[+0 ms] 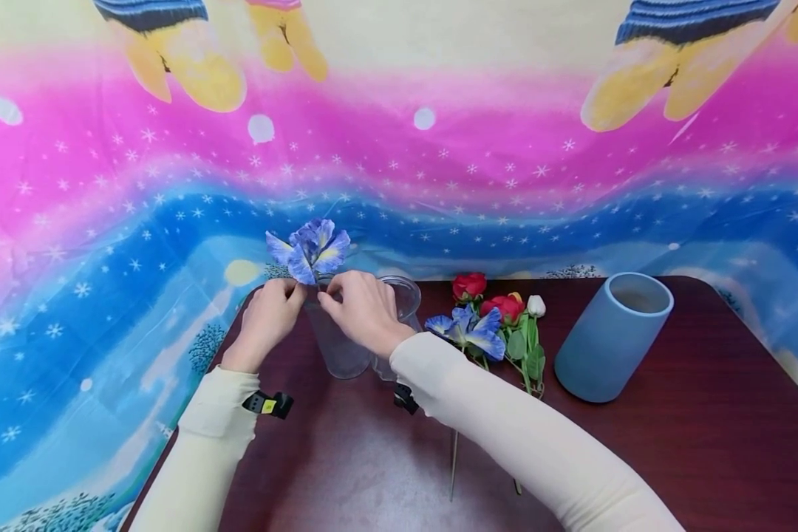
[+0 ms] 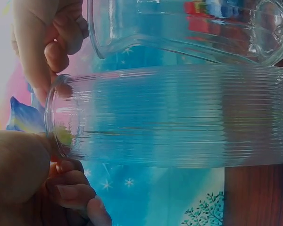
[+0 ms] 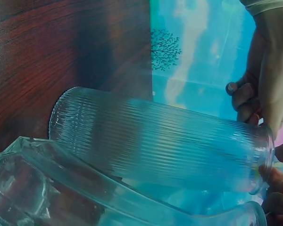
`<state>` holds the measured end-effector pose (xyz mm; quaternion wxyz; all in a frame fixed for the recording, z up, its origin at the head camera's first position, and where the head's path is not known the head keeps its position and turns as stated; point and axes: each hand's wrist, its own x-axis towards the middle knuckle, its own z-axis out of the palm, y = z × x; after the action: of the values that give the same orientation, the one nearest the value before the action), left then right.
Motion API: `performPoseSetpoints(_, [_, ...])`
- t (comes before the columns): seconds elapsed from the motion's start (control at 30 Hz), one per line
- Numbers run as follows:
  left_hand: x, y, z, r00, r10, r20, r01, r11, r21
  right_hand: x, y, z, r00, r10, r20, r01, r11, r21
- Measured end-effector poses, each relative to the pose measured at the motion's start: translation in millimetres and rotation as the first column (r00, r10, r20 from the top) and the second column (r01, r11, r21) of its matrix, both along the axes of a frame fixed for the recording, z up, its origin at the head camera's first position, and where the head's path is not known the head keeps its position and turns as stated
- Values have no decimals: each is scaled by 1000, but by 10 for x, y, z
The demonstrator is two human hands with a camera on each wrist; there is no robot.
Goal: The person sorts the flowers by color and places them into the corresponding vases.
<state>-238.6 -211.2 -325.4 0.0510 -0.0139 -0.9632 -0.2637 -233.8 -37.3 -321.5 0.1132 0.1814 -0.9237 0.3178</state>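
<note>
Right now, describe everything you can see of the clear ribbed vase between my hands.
The tall, clear, ribbed vase looks like glass, nearly cylindrical, with a protruding rim. It stands upright on the dark brown table, beside another clear vase. Your left hand and right hand appear to touch its rim; a blue, yellow-streaked flower rises above its mouth.

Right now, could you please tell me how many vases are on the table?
3: a ribbed glass vase at left, a flared-rim glass vase beside it, and a blue vase at right.
</note>
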Motion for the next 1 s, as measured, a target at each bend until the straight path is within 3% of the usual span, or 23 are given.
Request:
performPoseSetpoints(0.53, [-12,4,-19,1000,22,14,-22,1000,-4,131,302,215,992,10,-123,-15,999,-42])
performPoseSetpoints(1.0, [-14,-10,-24,1000,10,-8,-10,1000,0,300,639,281,979,55,-197,-60,998,-19])
